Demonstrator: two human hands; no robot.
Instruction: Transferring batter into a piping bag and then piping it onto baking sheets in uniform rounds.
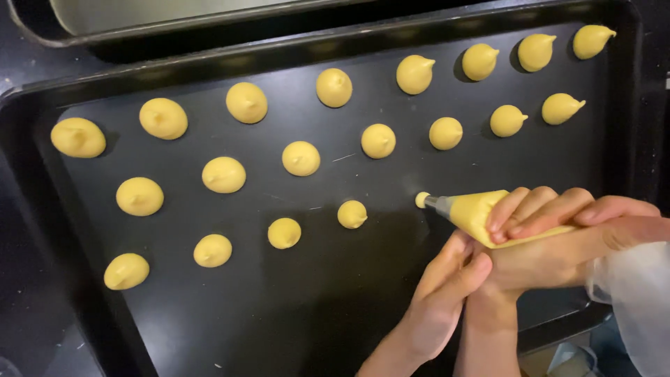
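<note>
We note the right hand (565,230) in a closed grip around the piping bag (481,213), the left hand (447,286) steadying underneath, its nozzle (423,200) at the black baking tray (335,307).

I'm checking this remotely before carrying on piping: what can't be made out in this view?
- Piping bag: its rear is covered by the right hand, so how full it is stays hidden.
- Left hand: its palm faces away; contact with the bag is unclear.
- Baking tray: near right corner hidden behind the forearms.
- Second tray: cut off by the top edge.
- Dough under the nozzle tip: too small to judge.
</note>
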